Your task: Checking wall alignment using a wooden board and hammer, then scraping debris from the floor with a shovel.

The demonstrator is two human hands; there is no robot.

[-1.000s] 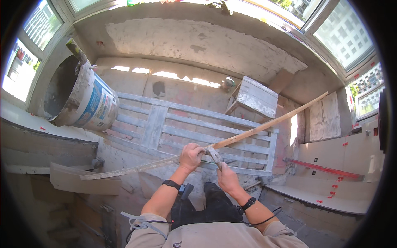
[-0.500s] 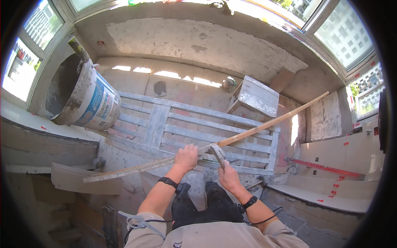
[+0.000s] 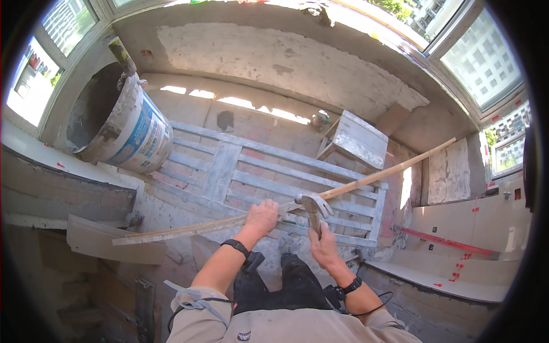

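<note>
Your left hand (image 3: 262,218) is closing its grip around the long wooden strip (image 3: 394,166), left of its middle. The strip is running across the scene from near left to far right, passing over the slatted frame (image 3: 227,171); whether it is one length or two meeting by the hammer, the view is not showing. Your right hand (image 3: 325,247) is holding the hammer (image 3: 314,208) by the handle in a snug grip, and the metal head is sitting over the strip, just right of your left hand. Whether it is touching the wood, you cannot tell from here.

With the two so near, a glancing blow could be landing on your left hand, most likely if the hammer were twisting in your grip. The strip is reaching well out on both sides of a single hold, so a hit could be making it roll or whip. Its left end, lying near the pale board (image 3: 108,240), could be knocking that loose.
</note>
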